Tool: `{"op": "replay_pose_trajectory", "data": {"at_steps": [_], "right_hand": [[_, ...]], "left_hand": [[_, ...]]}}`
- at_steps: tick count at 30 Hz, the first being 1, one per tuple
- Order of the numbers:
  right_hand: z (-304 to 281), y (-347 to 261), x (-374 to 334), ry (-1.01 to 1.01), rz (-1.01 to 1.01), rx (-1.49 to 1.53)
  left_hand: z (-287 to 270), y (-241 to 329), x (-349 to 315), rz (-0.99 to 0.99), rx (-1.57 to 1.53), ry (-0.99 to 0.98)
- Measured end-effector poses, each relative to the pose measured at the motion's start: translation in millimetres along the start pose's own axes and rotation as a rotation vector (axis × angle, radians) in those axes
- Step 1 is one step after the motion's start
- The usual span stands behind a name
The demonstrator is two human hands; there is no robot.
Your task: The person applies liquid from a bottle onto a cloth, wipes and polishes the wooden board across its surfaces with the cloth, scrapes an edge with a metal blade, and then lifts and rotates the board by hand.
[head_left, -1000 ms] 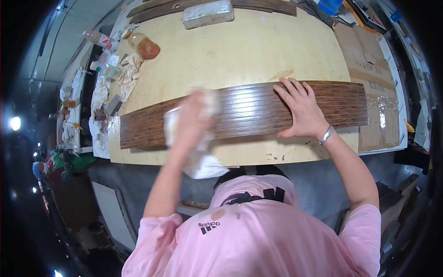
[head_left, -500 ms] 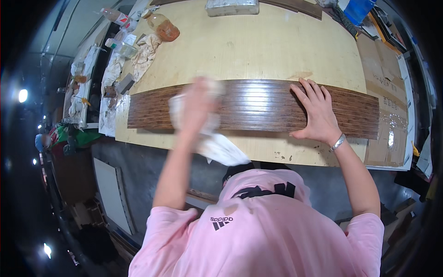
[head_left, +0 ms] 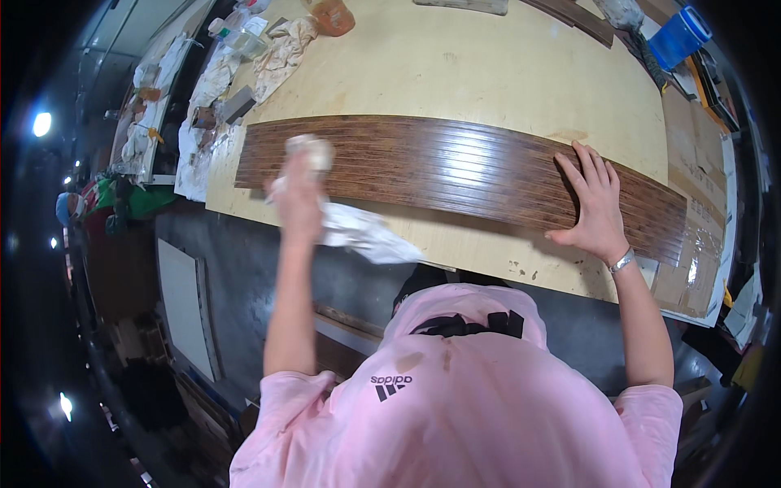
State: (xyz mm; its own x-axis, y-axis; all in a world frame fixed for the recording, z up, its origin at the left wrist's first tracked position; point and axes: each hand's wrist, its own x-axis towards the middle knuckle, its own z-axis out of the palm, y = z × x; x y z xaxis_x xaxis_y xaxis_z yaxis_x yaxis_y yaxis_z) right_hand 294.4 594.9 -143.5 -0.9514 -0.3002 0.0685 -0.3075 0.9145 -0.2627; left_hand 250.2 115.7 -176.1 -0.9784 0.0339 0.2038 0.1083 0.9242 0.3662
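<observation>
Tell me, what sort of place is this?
Probably a woodworking shop, though I can't be certain: a long dark wooden board lies on a spotted worktable, and the left hand holds a white cloth.

A pink shirt (head_left: pixel 488 407) with short sleeves (head_left: pixel 651 407) covers the body. From its middle, a black striped mark (head_left: pixel 391 390) sits toward nine o'clock, a brownish stain (head_left: pixel 409 362) toward ten, a black strap (head_left: pixel 464 327) at twelve, a silver bracelet (head_left: pixel 623 260) toward two.

Your left hand (head_left: pixel 299 207) is blurred and hides part of the white cloth (head_left: pixel 362 233); the view's far edge crops the orange bottle (head_left: pixel 333 18).
</observation>
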Motion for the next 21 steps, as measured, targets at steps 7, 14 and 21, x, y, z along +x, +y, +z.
{"op": "replay_pose_trajectory", "data": {"at_steps": [7, 14, 21], "right_hand": [[6, -4, 3, -0.012, -0.011, -0.001], [2, 0, 3, 0.009, -0.01, -0.022], [4, -2, 4, 0.009, -0.032, -0.027]], "left_hand": [[50, 108, -47, 0.212, 0.094, -0.055], [-17, -34, 49, -0.207, 0.137, -0.01], [86, 184, 24, 0.452, -0.302, -0.156]]}}
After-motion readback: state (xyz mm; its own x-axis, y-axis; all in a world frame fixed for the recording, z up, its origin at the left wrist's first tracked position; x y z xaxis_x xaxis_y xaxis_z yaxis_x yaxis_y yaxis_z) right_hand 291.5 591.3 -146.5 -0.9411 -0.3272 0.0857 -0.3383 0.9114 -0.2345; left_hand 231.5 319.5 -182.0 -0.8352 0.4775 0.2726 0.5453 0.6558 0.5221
